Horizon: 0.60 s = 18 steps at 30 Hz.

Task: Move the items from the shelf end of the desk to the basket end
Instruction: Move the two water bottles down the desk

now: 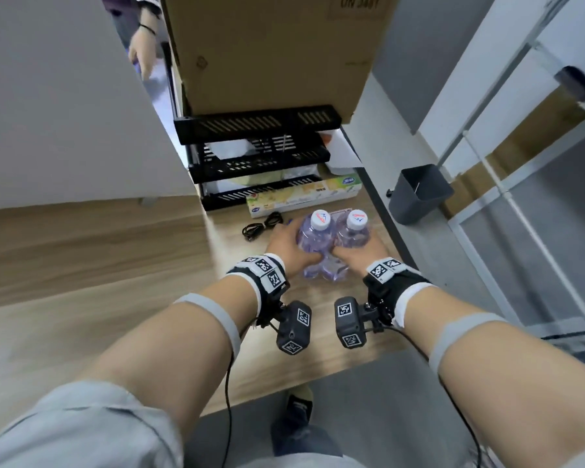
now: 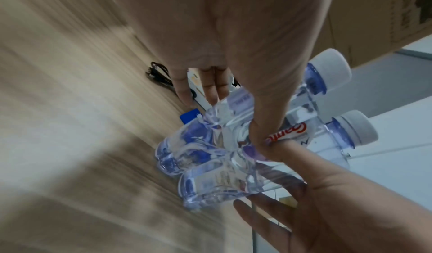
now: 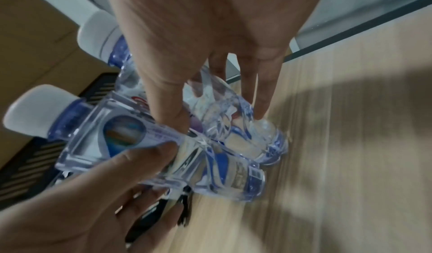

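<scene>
Two clear water bottles with white caps stand side by side on the wooden desk (image 1: pixel 115 325), in front of the shelf. My left hand (image 1: pixel 286 244) grips the left bottle (image 1: pixel 314 236), thumb across its front and fingers round its far side. My right hand (image 1: pixel 363 253) grips the right bottle (image 1: pixel 353 233) the same way. In the left wrist view the left thumb (image 2: pixel 268 109) lies on the left bottle (image 2: pixel 311 90). In the right wrist view the right thumb (image 3: pixel 168 100) presses the right bottle (image 3: pixel 210 109). I cannot tell whether the bases touch the desk.
A black three-tier shelf (image 1: pixel 250 143) stands at the far end with a big cardboard box (image 1: pixel 274 52) on top. A flat printed box (image 1: pixel 304 197) and a coiled black cable (image 1: pixel 260 226) lie before it. A grey bin (image 1: pixel 419 194) hangs off the desk's right edge. Another person's hand (image 1: pixel 142 59) shows at the top left.
</scene>
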Available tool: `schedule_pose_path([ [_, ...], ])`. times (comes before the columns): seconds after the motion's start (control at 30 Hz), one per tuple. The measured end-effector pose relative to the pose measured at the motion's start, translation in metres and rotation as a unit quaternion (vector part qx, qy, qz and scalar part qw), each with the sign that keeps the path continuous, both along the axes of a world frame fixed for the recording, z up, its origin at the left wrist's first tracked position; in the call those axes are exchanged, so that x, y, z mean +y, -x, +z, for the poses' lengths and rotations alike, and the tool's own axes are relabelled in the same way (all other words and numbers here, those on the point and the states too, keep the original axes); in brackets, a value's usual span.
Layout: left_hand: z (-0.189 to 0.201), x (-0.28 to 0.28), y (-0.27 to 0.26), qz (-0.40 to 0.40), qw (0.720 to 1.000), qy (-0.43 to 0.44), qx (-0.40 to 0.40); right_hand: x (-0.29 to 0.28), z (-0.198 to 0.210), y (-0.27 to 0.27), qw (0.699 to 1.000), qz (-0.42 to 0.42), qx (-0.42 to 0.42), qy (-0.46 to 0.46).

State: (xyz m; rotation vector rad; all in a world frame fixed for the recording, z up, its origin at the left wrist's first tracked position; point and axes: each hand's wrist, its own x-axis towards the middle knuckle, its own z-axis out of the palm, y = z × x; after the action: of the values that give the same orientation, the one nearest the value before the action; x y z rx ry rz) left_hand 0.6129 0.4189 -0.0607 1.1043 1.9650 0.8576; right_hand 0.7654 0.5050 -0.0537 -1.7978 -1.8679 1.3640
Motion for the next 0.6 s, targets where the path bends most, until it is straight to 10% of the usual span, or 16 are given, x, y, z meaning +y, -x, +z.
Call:
schedule_pose_path([
  [0.6,0.056,-0.34,0.197,0.265,0.955,-0.096,-0.095,-0.26,0.055,0.211,0.963,0.257,0.067,-0.035],
])
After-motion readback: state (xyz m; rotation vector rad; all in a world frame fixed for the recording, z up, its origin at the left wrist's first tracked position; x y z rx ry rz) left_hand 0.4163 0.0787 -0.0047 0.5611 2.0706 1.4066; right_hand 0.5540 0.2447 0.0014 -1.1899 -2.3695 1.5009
